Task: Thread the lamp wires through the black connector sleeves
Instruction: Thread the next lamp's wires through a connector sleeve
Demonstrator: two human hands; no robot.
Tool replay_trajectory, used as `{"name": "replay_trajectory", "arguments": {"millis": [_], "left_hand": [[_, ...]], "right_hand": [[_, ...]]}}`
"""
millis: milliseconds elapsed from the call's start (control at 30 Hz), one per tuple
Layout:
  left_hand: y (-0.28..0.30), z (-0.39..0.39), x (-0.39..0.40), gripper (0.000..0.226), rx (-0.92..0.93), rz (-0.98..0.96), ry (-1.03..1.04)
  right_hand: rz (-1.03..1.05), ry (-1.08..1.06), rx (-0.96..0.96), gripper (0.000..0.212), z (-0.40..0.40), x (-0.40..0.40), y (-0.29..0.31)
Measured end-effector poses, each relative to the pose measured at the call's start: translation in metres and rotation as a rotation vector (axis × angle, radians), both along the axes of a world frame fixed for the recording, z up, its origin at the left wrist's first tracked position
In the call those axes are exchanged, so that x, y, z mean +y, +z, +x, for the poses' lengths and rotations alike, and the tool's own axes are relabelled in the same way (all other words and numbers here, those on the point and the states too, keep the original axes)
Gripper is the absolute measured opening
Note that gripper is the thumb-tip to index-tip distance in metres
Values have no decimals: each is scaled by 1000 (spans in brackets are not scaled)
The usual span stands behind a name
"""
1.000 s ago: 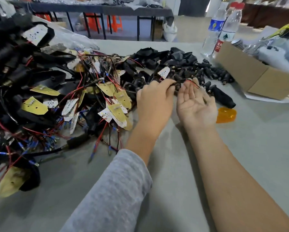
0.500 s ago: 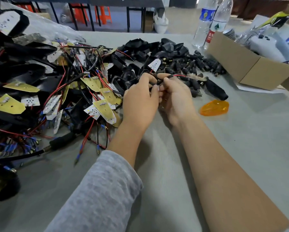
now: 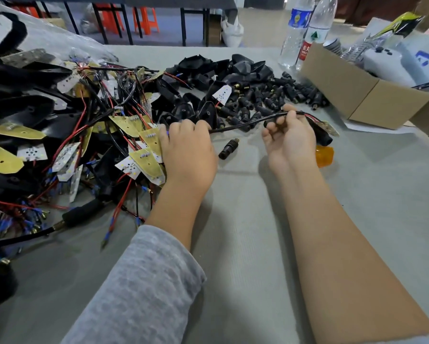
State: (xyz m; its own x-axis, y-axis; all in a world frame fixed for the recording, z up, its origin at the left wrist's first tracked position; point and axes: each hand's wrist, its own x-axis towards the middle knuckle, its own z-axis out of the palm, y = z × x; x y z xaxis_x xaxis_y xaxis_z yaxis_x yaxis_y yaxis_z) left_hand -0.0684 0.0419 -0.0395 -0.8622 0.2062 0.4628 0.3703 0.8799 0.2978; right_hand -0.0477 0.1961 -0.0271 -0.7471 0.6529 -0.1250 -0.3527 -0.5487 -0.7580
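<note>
Your hands have drawn apart since before, stretching the black cable [image 3: 243,124] between them above the table's [image 3: 369,207] middle. Left hand [image 3: 187,150]: fingers curled on one end. Right hand [image 3: 289,137]: pinching the other. Loose connector [image 3: 228,149]: lying between them.

Black-sheathed lamp wire [image 3: 243,124] (taut) above one loose connector sleeve [image 3: 228,149].
</note>
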Motion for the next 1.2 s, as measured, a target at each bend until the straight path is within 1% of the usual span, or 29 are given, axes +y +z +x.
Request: {"name": "replay_trajectory", "arguments": {"millis": [67,133,200,333,433,533,567,633,667,733,800,833,967,1000,1100,1200], "left_hand": [[0,-3,-1,29,-6,77,-44],[1,-3,1,29,1,135,-88],[1,-2,3,29,20,156,-80],[1,2,1,30,-30,263,2],[3,4,1,32,-45,303,-32],[4,8,2,30,-51,382,-92],[4,9,3,29,-66,417,-133],[3,12,6,30,-127,460,-250],[3,14,8,31,-167,437,-315],[1,16,12,33,-229,302,-411],[-2,15,15,34,-241,176,-425],[-4,13,16,35,-235,153,-405],[-8,6,14,31,-188,105,-272],[-9,4,13,30,-194,116,-262],[-12,1,13,23,-235,151,-303],[-11,1,13,16,-263,181,-323]], "right_hand": [[-9,-16,5,22,2,6,0],[73,-21,-14,19,2,10,-1],[175,-59,-54,20,1,12,-1],[274,-218,-136,21,1,16,1],[404,-324,-188,20,3,14,1],[510,-296,-206,18,3,8,1],[539,-266,-233,15,3,6,0],[593,-204,-333,17,1,4,-1],[620,-179,-388,19,1,3,-1],[686,-135,-478,17,0,2,-2],[766,-125,-553,14,0,1,-4],[813,-132,-593,13,0,1,-4],[992,-156,-719,5,-1,1,-7],[1036,-158,-752,7,-2,2,-8],[1176,-144,-841,24,-2,3,-12],[1250,-148,-878,25,-2,2,-15]]}}
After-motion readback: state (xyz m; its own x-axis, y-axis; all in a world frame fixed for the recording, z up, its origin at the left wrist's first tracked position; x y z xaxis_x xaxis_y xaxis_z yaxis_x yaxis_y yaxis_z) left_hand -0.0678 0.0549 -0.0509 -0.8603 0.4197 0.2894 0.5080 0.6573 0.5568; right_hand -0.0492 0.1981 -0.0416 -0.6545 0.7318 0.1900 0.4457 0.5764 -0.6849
